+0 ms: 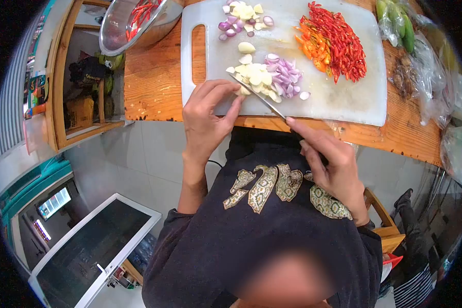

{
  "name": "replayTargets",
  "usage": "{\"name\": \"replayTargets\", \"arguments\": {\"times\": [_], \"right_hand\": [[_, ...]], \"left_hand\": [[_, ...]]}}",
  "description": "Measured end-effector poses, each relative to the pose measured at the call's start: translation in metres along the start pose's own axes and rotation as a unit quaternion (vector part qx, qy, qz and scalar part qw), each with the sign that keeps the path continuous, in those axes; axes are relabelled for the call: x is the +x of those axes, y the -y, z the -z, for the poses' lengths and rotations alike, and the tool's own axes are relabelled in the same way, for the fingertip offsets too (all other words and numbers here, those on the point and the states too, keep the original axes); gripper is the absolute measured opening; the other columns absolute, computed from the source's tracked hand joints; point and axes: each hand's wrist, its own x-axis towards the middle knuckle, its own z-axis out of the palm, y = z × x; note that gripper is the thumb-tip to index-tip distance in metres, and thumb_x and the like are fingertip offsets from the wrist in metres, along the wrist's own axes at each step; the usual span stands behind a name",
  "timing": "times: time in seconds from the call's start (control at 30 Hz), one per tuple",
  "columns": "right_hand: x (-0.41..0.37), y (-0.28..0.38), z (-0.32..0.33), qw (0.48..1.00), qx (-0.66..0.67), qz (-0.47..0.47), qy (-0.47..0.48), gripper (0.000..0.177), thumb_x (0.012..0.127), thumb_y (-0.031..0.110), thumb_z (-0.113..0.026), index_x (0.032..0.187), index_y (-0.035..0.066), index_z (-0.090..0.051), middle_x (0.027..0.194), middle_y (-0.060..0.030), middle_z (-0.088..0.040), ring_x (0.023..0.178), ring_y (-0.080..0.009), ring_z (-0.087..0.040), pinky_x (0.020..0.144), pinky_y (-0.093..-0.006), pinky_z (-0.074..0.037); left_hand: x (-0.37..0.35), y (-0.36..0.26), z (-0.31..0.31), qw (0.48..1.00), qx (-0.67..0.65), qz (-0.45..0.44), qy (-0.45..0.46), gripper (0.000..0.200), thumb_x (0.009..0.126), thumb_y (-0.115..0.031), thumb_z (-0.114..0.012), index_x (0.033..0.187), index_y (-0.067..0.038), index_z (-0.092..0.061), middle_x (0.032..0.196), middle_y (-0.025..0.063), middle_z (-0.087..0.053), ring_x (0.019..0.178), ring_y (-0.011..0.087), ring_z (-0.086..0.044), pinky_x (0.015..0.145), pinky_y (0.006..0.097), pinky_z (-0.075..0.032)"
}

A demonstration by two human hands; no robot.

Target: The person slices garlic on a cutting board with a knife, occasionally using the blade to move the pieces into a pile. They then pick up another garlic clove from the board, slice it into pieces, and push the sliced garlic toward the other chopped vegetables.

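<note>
My right hand (pixel 333 161) grips a knife (pixel 270 105) by its handle, the blade slanting up and left across the near edge of a white cutting board (pixel 344 105). My left hand (pixel 209 114) pinches a pale garlic clove (pixel 244 91) against the board beside the blade. Just beyond the knife lies a heap of sliced garlic (pixel 256 74), touching a heap of sliced purple shallots (pixel 283 77). Whole peeled garlic and shallots (pixel 241 16) sit at the board's far side. Chopped red chillies (pixel 346 46) and orange chillies (pixel 314 49) form a pile to the right.
A metal bowl (pixel 164 28) with red chillies stands left of the board on the wooden table (pixel 151 87). Clear plastic bags (pixel 436 77) and green vegetables (pixel 407 35) are at the right. A wooden stool (pixel 387 231) is low on the right; a white-framed door (pixel 131 246) is at lower left.
</note>
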Motion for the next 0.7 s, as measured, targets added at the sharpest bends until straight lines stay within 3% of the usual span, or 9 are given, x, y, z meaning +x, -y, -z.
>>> {"name": "replayTargets", "arguments": {"times": [0.23, 0.33, 0.43, 0.53, 0.7], "right_hand": [[-0.001, -0.012, -0.012, 0.999, -0.017, 0.021, 0.024, 0.051, 0.092, 0.0, -0.066, 0.141, 0.016, -0.062, 0.077, -0.0144, -0.061, 0.062, -0.0305, -0.061, 0.059, -0.0422, -0.05], [0.0, -0.01, -0.012, 0.999, -0.02, 0.008, 0.03, 0.051, 0.092, 0.001, -0.066, 0.14, 0.016, -0.062, 0.076, -0.0148, -0.061, 0.062, -0.0309, -0.061, 0.058, -0.0423, -0.05], [0.002, -0.011, -0.009, 0.998, -0.056, 0.007, 0.01, 0.052, 0.092, 0.001, -0.066, 0.141, 0.017, -0.062, 0.075, -0.0149, -0.06, 0.062, -0.0311, -0.061, 0.059, -0.0425, -0.05], [0.004, -0.016, -0.009, 0.998, -0.054, 0.026, 0.004, 0.052, 0.091, 0.001, -0.067, 0.141, 0.017, -0.062, 0.074, -0.0147, -0.06, 0.063, -0.0312, -0.061, 0.058, -0.0431, -0.05], [0.005, -0.012, -0.013, 0.998, -0.056, 0.035, 0.002, 0.053, 0.091, 0.002, -0.067, 0.141, 0.017, -0.062, 0.072, -0.0132, -0.057, 0.061, -0.0301, -0.06, 0.057, -0.0433, -0.05]], "left_hand": [[-0.011, -0.005, 0.004, 0.997, 0.016, 0.075, -0.031, 0.019, 0.077, -0.005, -0.083, 0.095, -0.003, -0.074, 0.093, 0.0079, -0.071, 0.079, 0.0228, -0.067, 0.073, 0.0328, -0.055], [-0.012, -0.011, 0.003, 0.996, 0.004, 0.076, -0.039, 0.023, 0.077, -0.003, -0.084, 0.098, -0.004, -0.076, 0.093, 0.0058, -0.072, 0.079, 0.0144, -0.065, 0.066, 0.0279, -0.049], [-0.014, -0.009, -0.006, 0.992, 0.002, 0.11, -0.062, 0.022, 0.078, -0.003, -0.084, 0.098, -0.004, -0.076, 0.092, 0.0049, -0.072, 0.08, 0.0129, -0.065, 0.066, 0.0267, -0.049], [-0.009, -0.012, -0.006, 0.995, 0.004, 0.081, -0.063, 0.021, 0.08, -0.002, -0.083, 0.099, -0.004, -0.076, 0.092, 0.0046, -0.073, 0.08, 0.0116, -0.066, 0.066, 0.0256, -0.049], [-0.011, -0.016, -0.004, 0.99, -0.042, 0.122, -0.057, 0.017, 0.081, -0.001, -0.081, 0.098, -0.001, -0.076, 0.093, 0.0082, -0.073, 0.078, 0.017, -0.069, 0.07, 0.0291, -0.056]]}}
